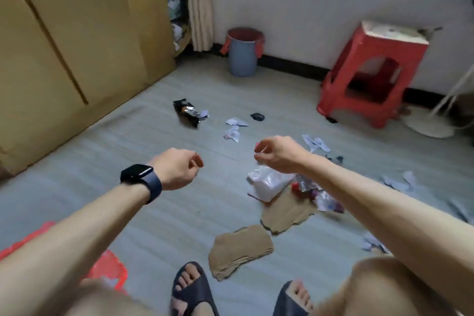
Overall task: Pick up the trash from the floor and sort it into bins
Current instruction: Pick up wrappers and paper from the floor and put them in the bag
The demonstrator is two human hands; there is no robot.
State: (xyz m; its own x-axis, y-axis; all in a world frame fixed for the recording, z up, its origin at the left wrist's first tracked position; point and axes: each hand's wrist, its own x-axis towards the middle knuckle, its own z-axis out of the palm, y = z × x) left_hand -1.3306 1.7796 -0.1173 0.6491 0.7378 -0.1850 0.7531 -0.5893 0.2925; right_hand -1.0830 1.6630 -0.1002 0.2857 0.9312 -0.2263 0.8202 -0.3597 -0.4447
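I crouch over a grey floor littered with trash. My right hand (277,152) pinches the top of a clear plastic bag (269,182), which hangs down to the floor. My left hand (177,168), with a dark watch on its wrist, hovers left of it, fingers loosely curled and apparently empty. Two torn cardboard pieces (241,249) (284,213) lie near my feet. A black foil wrapper (187,111), paper scraps (236,122) and red and silver wrappers (307,187) lie around. A blue-grey bin with a red liner (243,51) stands by the far wall.
Large cardboard boxes (77,33) line the left side. A red plastic stool (372,72) and a white stand base (428,123) are at the right wall. A red bag (107,267) lies at my lower left. More paper scraps (402,182) lie to the right.
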